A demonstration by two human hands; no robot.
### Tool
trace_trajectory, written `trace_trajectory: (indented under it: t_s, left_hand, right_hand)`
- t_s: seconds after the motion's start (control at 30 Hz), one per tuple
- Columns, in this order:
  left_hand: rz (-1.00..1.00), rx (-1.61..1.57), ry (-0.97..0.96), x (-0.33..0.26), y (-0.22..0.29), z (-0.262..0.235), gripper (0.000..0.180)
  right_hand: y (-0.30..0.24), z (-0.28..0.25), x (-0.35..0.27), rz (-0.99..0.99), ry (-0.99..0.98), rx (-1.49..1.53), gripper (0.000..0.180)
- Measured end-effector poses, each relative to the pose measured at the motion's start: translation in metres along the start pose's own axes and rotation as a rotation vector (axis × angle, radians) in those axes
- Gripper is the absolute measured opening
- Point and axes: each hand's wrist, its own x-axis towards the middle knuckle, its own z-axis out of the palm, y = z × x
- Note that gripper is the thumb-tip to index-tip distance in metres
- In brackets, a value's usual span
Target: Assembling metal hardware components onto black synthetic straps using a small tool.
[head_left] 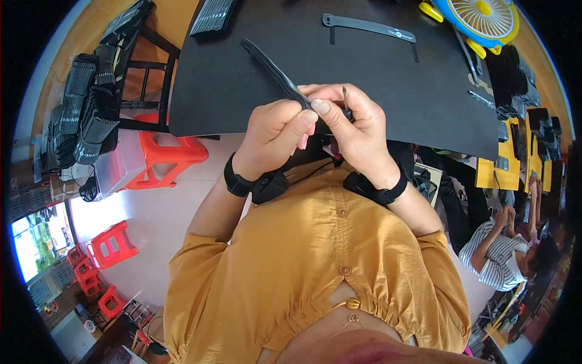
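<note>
Near the front edge of the black table (212, 91), both my hands are closed on a long, narrow black strap (267, 64). Its free end points away to the far left. My left hand (273, 133) grips the near part, thumb on top. Close beside it, my right hand (357, 127) pinches the same strap between thumb and fingers. A small pointed piece (345, 96) pokes up between the right fingers; its kind is unclear. The strap's nearest end is hidden by my hands. Farther off lies another dark strap (376, 27) with a slotted end and pale print.
A stack of straps (212, 17) sits at the table's far left. A blue and yellow fan (482, 15) stands far right. More bundled straps (85, 109) hang at the left, above red stools (170, 159). A person in a striped shirt (491, 255) works at the right.
</note>
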Motion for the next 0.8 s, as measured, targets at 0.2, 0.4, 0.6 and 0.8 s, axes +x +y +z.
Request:
trace_trajectory:
  t_s: [0.2,0.4,0.6,0.8]
  left_hand:
    - [0.115,0.093,0.078,0.001,-0.008,0.007,0.029]
    - [-0.034,-0.084,0.252,0.001,-0.002,0.022,0.034]
    - [-0.064,-0.154,0.247,-0.001,-0.012,0.025,0.033]
    - [0.071,-0.085,0.194,-0.005,-0.017,0.021,0.035]
  right_hand:
    - [0.006,0.009,0.003,-0.033,0.053,-0.060,0.007]
    - [0.010,0.012,0.004,-0.315,0.145,-0.320,0.006]
    - [0.010,0.012,0.003,-0.222,0.098,-0.335,0.007]
    - [0.007,0.005,0.007,-0.138,0.001,-0.280,0.008]
